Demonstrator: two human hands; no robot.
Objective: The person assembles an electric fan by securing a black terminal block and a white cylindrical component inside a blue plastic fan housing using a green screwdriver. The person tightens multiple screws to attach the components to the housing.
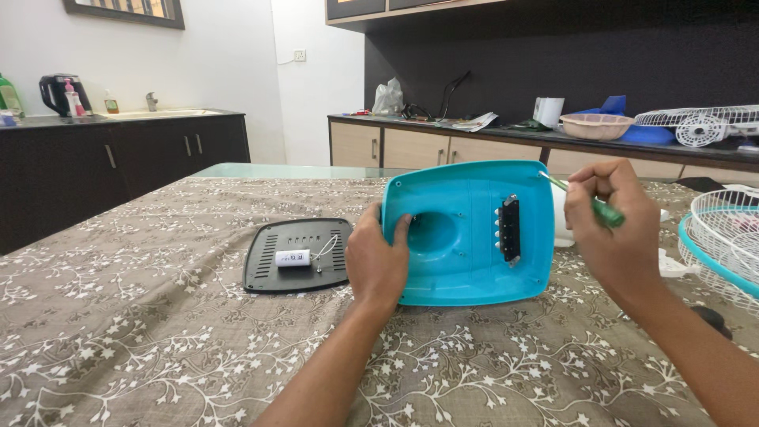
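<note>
Centre frame, on the worktop (pixel 158 316): turquoise fan base (pixel 466 233) propped on edge, likely light, stiff, smooth plastic. Left hand (pixel 375 265) clamps its left rim; right hand (pixel 613 221) pinches green screwdriver (pixel 597 204).

Head view. Two bare forearms enter from the bottom edge of the frame. No sleeves visible on either arm up to the frame edge. Left hand (pixel 377 265): no ring, watch, band or glove seen; back of hand faces the camera, fingernails short and unpainted where visible at the thumb. Right hand (pixel 613 225): likewise bare, no jewellery or wrist strap seen; knuckles face the camera. No markings, tape or bandages visible on either arm.
</note>
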